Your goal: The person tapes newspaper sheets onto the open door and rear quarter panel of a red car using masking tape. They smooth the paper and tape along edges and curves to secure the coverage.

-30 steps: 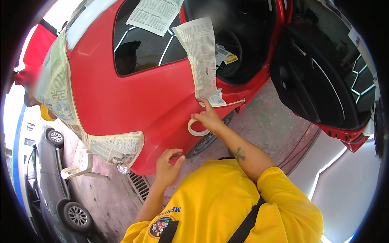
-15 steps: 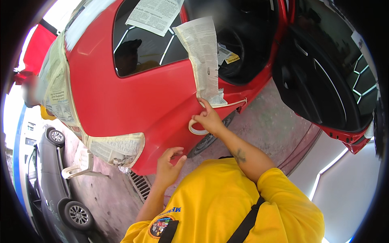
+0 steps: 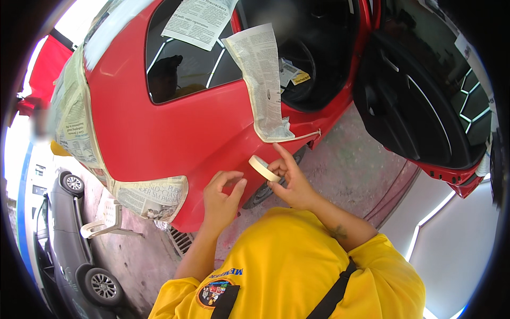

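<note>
A roll of cream masking tape (image 3: 262,169) is gripped in my right hand (image 3: 291,179), whose index finger points up toward the taped door edge. My left hand (image 3: 222,198) is raised beside it, fingers curved and thumb apart, holding nothing. Both hands are in front of the rear quarter of a red car (image 3: 196,133). A strip of newspaper (image 3: 261,80) is taped along the car's door opening, its lower end just above my right hand. Another newspaper sheet (image 3: 151,196) covers the rear lower corner, left of my left hand.
The car's black-trimmed door (image 3: 419,106) stands wide at right. More newspaper (image 3: 202,21) lies on the side window, and masking (image 3: 74,122) covers the rear. A white plastic chair (image 3: 111,218), a floor drain grate (image 3: 181,242) and a dark grey car (image 3: 69,234) are at left.
My right hand has drawn back from the newspaper's lower corner toward me, bringing the masking tape along. My left hand has lifted slightly.
</note>
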Demonstrator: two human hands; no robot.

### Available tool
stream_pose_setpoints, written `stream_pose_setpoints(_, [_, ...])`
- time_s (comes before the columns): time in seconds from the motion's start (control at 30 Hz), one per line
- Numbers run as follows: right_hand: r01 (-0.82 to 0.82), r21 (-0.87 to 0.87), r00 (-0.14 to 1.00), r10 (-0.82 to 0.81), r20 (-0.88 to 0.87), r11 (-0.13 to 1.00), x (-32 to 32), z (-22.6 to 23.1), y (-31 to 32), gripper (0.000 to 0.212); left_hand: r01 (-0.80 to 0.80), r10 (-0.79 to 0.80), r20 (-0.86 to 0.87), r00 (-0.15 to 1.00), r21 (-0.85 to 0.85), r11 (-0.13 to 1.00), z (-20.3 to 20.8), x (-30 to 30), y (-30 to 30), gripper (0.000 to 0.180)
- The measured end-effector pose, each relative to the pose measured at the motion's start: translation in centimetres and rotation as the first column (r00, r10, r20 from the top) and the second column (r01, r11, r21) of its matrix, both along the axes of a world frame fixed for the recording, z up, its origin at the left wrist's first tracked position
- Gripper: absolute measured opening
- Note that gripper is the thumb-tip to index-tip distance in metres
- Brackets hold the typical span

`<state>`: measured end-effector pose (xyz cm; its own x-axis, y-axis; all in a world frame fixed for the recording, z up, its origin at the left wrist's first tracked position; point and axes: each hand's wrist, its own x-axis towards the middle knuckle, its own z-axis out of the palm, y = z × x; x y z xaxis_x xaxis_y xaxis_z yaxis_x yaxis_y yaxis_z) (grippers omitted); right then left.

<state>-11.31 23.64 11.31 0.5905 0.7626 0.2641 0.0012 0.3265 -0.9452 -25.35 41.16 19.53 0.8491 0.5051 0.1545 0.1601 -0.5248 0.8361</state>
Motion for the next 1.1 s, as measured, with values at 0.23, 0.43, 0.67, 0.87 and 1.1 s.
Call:
stream_pose_setpoints(0.23, [0.109,-0.024,0.986,-0.105,0.132,0.994,-1.9,1.3,-2.6,0.098,0.148,-0.167,0.062,0.984,0.238,0.96,0.7,1.6,-2.1,0.047])
stream_pose_setpoints(0.43, [0.142,-0.04,0.985,-0.137,0.103,0.989,-3.4,1.0,-3.8,0.099,0.171,-0.185,0.041,0.982,0.235,0.957,0.8,0.8,-2.7,0.071])
stream_pose_setpoints(0.67, [0.168,0.037,0.985,-0.169,0.038,0.985,-5.0,3.3,-3.9,0.08,0.223,-0.201,0.158,0.967,-0.907,0.359,-1.6,1.7,-2.5,0.058])
stream_pose_setpoints(0.87, [0.254,-0.022,0.927,-0.236,0.293,0.967,-5.0,1.9,-4.6,0.03,0.204,-0.21,0.179,0.961,-0.974,0.101,-2.4,0.6,-2.5,0.084])
stream_pose_setpoints(1.1, [0.238,-0.035,0.933,-0.218,0.287,0.971,-5.5,2.1,-5.0,0.03,0.339,-0.261,0.231,0.937,-0.427,0.838,-1.5,-0.3,-4.6,0.064])
